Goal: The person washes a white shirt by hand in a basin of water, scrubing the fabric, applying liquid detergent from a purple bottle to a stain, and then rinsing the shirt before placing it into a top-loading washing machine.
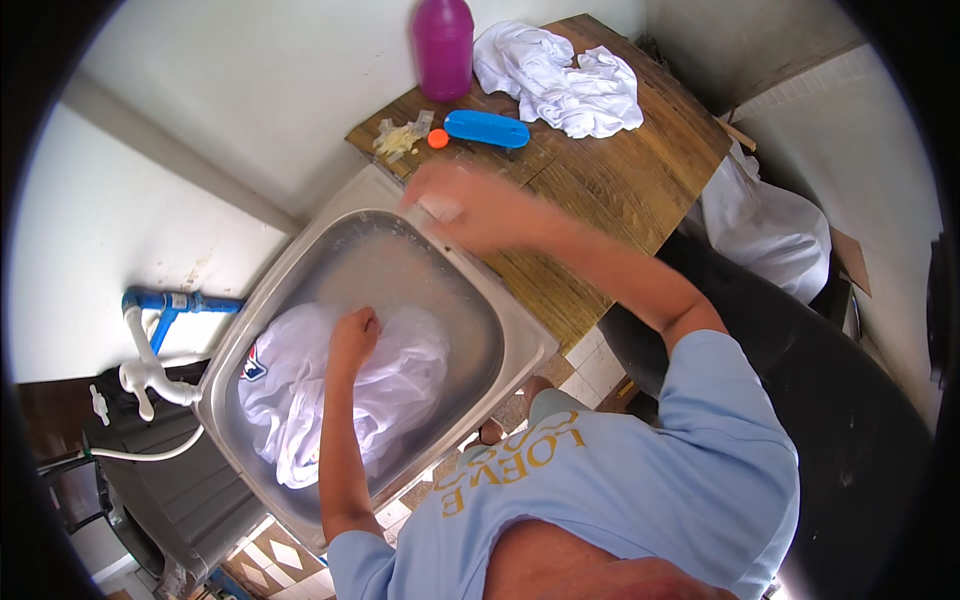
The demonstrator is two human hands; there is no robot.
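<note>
Left hand (352,335) fisted into the wet white garment (345,390) in the steel sink (520,335), water cloudy. Right hand (470,205) blurred over the sink's far rim at the bench edge, closed on a small pale block (442,208), likely soap. Judging: wash underway, rinse pending. Second white garment (560,80) waits at the bench's far corner.

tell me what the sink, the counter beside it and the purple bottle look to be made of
The sink looks like stainless steel: grey, dully reflective, with a thin pressed rim. The counter looks like wood, brown with visible grain and plank lines, matte and worn. The purple bottle seems plastic: smooth, uniformly coloured, with a soft sheen.
</note>
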